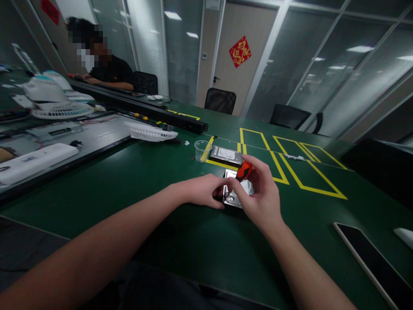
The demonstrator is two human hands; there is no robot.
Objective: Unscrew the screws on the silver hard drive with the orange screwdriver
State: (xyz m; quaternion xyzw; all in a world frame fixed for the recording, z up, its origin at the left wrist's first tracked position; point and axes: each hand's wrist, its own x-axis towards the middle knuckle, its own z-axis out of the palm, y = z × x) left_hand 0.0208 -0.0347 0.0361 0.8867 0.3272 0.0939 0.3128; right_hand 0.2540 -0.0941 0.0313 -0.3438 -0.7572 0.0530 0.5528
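Note:
A silver hard drive (232, 199) lies on the green table in front of me, partly covered by both hands. My left hand (206, 190) grips its left edge, with thumb and fingers curled around that side. In my right hand (263, 198) is a screwdriver (244, 171) with an orange and black handle, slanting down toward the drive. Its tip is hidden behind the fingers. Just beyond lies a second hard drive (226, 154), label side up, inside a yellow tape outline. A clear plastic cup (202, 150) stands to the left of that one.
A phone (371, 262) rests at the right. To the left are a flat panel (106, 129) with a white power strip (38, 161), a white slatted part (151, 131), a long black bar (145, 106) and white fans (54, 97). Another person (109, 71) sits across the table.

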